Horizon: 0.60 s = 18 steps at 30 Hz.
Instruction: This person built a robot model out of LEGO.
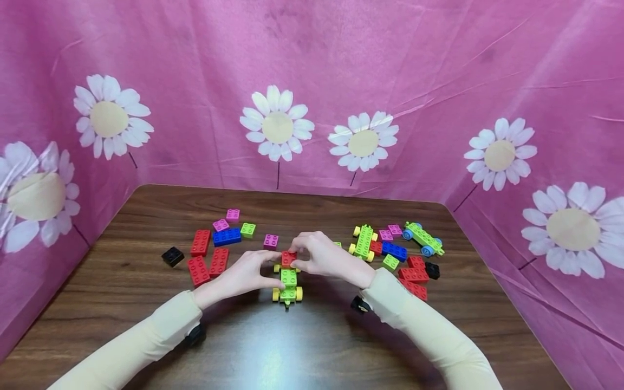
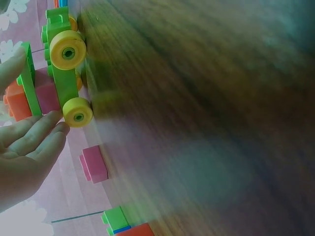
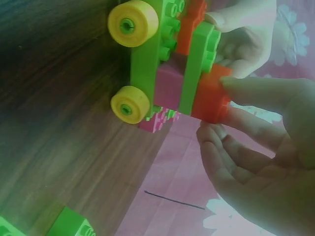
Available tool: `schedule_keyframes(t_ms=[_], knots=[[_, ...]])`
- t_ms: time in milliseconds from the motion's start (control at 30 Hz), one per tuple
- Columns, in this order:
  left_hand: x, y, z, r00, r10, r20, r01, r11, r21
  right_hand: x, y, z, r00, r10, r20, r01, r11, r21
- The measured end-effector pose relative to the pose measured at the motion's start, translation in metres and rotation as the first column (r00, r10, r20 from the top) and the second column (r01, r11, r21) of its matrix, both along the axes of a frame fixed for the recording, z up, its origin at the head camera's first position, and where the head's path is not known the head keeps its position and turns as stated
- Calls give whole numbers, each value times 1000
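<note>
Before me on the table stands a toy car (image 1: 287, 297) with a light green base and yellow wheels. A pink brick (image 3: 170, 86) sits on its base, under a light green brick (image 1: 288, 277) with studs. On the far end of that green brick is a red brick (image 1: 288, 259). My right hand (image 1: 324, 260) pinches the red brick between thumb and fingers. My left hand (image 1: 244, 273) holds the car from the left, thumb at the green brick's near end and fingertips by the pink brick (image 2: 47, 93).
Left lie several red bricks (image 1: 199, 242), a blue brick (image 1: 227, 236), a black brick (image 1: 173, 257) and small pink and green bricks. Right are another yellow-wheeled car base (image 1: 363, 242), a blue-wheeled base (image 1: 423, 239) and more bricks. A pink flowered cloth (image 1: 312, 65) hangs behind.
</note>
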<state>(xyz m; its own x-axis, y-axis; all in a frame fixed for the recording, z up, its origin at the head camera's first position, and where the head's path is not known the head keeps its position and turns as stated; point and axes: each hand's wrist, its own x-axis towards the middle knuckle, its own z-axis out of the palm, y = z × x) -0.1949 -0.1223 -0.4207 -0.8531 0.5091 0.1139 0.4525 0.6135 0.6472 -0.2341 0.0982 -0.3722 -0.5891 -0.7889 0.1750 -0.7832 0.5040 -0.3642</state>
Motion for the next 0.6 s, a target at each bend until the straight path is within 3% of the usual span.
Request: schedule_keyframes(t_ms=[333, 600], knots=[[0, 0, 1, 1000, -2, 6, 2, 1000, 1, -2, -2, 2, 1000, -15, 7, 15, 999, 48], [1, 1, 0, 1000, 4, 11, -4, 1000, 6, -2, -1, 1, 997, -41, 66, 39, 999, 33]])
